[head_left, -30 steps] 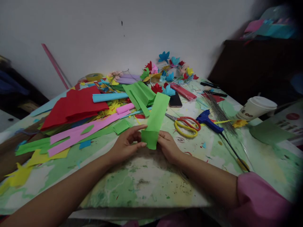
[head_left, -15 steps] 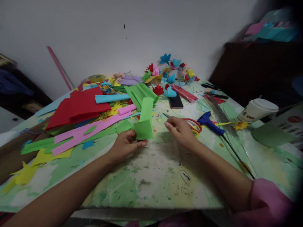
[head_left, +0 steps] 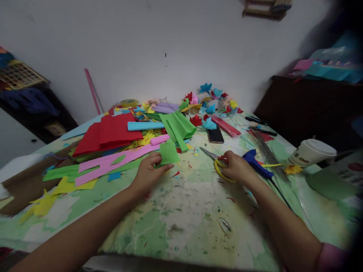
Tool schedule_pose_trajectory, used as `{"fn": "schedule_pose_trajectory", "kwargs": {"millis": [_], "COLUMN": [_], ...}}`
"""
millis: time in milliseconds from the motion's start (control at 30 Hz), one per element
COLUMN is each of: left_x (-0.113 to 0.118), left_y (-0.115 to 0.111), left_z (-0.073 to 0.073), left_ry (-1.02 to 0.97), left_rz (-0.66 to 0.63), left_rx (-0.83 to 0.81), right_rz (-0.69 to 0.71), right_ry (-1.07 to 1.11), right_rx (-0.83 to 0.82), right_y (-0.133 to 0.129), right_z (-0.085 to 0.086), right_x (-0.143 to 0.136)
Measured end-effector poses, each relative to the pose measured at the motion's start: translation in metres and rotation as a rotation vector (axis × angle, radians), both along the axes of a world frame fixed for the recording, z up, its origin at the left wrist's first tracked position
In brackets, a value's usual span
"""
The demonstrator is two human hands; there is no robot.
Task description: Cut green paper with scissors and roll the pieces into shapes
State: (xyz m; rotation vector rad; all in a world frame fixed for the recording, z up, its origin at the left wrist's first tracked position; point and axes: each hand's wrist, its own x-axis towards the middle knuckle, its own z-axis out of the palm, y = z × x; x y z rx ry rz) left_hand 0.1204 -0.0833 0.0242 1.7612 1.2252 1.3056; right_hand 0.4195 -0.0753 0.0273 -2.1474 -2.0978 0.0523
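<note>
Left of the worktop's [head_left: 184, 215] centre, green paper [head_left: 169, 152] is pinched in the nearly closed left hand [head_left: 149, 172]. Right of centre, scissors [head_left: 219, 172] are held at the handles by the right hand [head_left: 237, 166], its fingers seemingly curled shut. Towards the right edge, the cup's [head_left: 307, 154] contents are hidden by its lid [head_left: 320, 146].

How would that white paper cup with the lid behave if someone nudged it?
The white lidded paper cup would probably tip rather than slide if pushed high, being tall and narrow-based. It could roll once over, since its sides are round. Its weight is hard to judge, as the lid hides the contents.
</note>
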Motion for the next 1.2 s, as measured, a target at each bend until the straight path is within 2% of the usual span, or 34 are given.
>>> {"fn": "schedule_pose_trajectory", "kwargs": {"millis": [133,267,333,433,500,567,733,867,1067,1200], "left_x": [-0.007,-0.012,-0.014,-0.015,-0.015,-0.015,-0.014,-0.014,-0.014,-0.017], "left_y": [0.006,0.008,0.008,0.009,0.009,0.010,0.011,0.012,0.008,0.009], "left_z": [0.003,0.003,0.001,-0.003,-0.004,-0.003,0.005,0.005,0.003,0.006], "left_ry": [0.093,0.086,0.037,-0.061,-0.125,-0.176,-0.273,-0.375,-0.280,-0.260], "left_rz": [0.031,0.098,0.082,0.071,0.079,0.066,0.062,0.047,-0.069,-0.070], "left_rx": [0.145,0.197,0.199,0.134,0.082,0.056,0.061,0.117,0.124,0.124], "right_rz": [-0.057,0.004,0.066,0.232,0.310,0.350,0.400,0.420,0.485,0.518], "right_ry": [0.087,0.430,0.645,0.862,0.870,0.792,0.665,0.652,0.814,0.955], "right_rx": [0.129,0.308,0.309,0.128,0.012,-0.029,-0.056,-0.123,-0.353,-0.437], "right_y": [-0.002,-0.002,-0.005,-0.017,-0.027,-0.037,-0.046,-0.045,-0.051,-0.053], "right_z": [0.005,0.005,0.002,-0.001,0.000,0.003,0.020,0.028,0.029,0.036], "right_x": [0.004,-0.005,-0.018,-0.040,-0.052,-0.059,-0.059,-0.058,-0.073,-0.078]}}
